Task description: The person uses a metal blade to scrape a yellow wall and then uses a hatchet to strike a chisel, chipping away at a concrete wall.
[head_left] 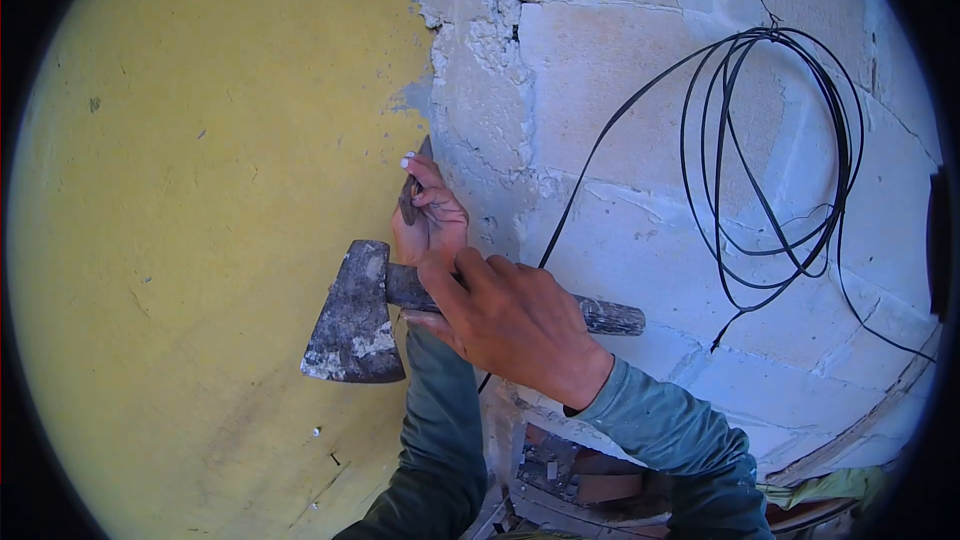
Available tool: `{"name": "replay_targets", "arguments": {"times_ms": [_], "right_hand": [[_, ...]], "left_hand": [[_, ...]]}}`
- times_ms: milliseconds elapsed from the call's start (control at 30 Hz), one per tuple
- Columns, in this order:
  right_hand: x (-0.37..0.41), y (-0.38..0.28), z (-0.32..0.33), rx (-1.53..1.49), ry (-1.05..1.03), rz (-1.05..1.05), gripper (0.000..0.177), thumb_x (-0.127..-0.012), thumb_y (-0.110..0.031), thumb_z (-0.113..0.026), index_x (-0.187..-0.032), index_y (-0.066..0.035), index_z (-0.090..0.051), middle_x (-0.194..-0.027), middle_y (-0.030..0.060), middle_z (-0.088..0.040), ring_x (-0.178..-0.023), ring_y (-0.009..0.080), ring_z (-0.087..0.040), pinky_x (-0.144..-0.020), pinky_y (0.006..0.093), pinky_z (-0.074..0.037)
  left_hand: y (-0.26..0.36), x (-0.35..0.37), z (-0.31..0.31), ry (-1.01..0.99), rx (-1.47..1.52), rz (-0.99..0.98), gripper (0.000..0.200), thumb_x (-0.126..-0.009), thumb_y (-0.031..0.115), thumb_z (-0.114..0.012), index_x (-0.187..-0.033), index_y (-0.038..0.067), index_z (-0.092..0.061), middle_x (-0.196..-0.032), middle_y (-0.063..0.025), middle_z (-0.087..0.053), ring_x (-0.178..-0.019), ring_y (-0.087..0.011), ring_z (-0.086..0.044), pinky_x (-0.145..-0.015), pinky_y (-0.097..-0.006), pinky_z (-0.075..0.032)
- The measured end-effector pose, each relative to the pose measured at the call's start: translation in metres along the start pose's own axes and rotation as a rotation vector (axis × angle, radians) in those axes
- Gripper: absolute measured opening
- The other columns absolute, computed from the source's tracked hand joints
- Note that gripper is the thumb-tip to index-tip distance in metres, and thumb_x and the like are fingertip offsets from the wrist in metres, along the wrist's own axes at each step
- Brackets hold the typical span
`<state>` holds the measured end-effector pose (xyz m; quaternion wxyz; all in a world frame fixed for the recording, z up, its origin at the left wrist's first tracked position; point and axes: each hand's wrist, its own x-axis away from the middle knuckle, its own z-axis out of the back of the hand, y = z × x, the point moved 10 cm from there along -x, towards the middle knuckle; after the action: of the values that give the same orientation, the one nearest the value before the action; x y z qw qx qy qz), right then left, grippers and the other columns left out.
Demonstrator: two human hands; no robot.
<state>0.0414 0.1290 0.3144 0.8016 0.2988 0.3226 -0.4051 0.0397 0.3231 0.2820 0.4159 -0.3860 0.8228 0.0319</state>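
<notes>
My right hand (515, 325) is closed around the dark handle of a hatchet (352, 325). Its broad blade, spotted with whitish residue, points down and to the left, and the handle's butt sticks out to the right of my fist. Beyond it, my left hand (438, 220) grips a rusty metal chisel (410, 202). The chisel's upper end reaches the border where the yellow painted wall (220, 160) meets rough grey mortar (478, 90). Part of the chisel is hidden by my fingers.
A coil of black cable (845, 155) hangs on the pale block wall (610, 70) at right, one strand running down behind my right hand. Low down lie rubble and broken pieces (608, 487), with a greenish cloth (830, 487) at lower right.
</notes>
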Motion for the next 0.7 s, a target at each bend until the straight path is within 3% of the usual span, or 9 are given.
{"name": "replay_targets", "arguments": {"times_ms": [200, 267, 400, 633, 700], "right_hand": [[-0.007, 0.021, -0.002, 0.068, 0.025, -0.067, 0.041, -0.085, -0.036, -0.065, -0.106, -0.005, -0.049, -0.077, 0.0094, -0.053, -0.058, 0.0239, -0.061, -0.046, 0.0345, -0.048], [-0.006, 0.023, 0.001, 0.096, 0.050, -0.069, 0.040, -0.085, -0.036, -0.065, -0.105, -0.005, -0.049, -0.078, 0.0098, -0.054, -0.058, 0.0246, -0.061, -0.046, 0.0349, -0.048], [-0.003, 0.029, -0.004, 0.089, 0.015, -0.063, 0.039, -0.085, -0.037, -0.065, -0.103, -0.006, -0.049, -0.080, 0.0113, -0.056, -0.058, 0.0259, -0.062, -0.046, 0.0360, -0.050], [-0.001, 0.033, -0.001, 0.101, 0.043, -0.061, 0.039, -0.085, -0.036, -0.064, -0.102, -0.005, -0.049, -0.079, 0.0118, -0.056, -0.058, 0.0268, -0.062, -0.048, 0.0372, -0.051], [0.002, 0.029, 0.001, 0.094, 0.047, -0.061, 0.039, -0.085, -0.037, -0.064, -0.102, -0.005, -0.049, -0.079, 0.0120, -0.056, -0.058, 0.0271, -0.062, -0.048, 0.0374, -0.051]], "left_hand": [[-0.005, -0.012, 0.004, -0.049, 0.156, 0.050, 0.032, -0.095, 0.004, -0.046, -0.127, 0.004, -0.046, -0.122, -0.0080, -0.057, -0.110, -0.0154, -0.061, -0.066, -0.0248, -0.047], [0.002, -0.011, 0.007, -0.096, 0.045, 0.065, 0.033, -0.095, 0.004, -0.045, -0.129, 0.004, -0.044, -0.127, -0.0097, -0.054, -0.113, -0.0164, -0.059, -0.066, -0.0254, -0.046], [0.001, -0.013, 0.008, -0.242, 0.255, 0.026, 0.039, -0.096, 0.005, -0.042, -0.135, 0.002, -0.037, -0.135, -0.0117, -0.046, -0.122, -0.0189, -0.053, -0.072, -0.0280, -0.046], [0.001, -0.013, 0.009, -0.373, 0.241, 0.061, 0.042, -0.097, 0.005, -0.040, -0.138, 0.002, -0.032, -0.136, -0.0140, -0.043, -0.125, -0.0215, -0.050, -0.074, -0.0292, -0.045], [0.004, -0.008, 0.006, -0.410, 0.325, -0.060, 0.042, -0.097, 0.006, -0.040, -0.138, 0.002, -0.032, -0.135, -0.0135, -0.043, -0.126, -0.0220, -0.049, -0.074, -0.0290, -0.045]]}}
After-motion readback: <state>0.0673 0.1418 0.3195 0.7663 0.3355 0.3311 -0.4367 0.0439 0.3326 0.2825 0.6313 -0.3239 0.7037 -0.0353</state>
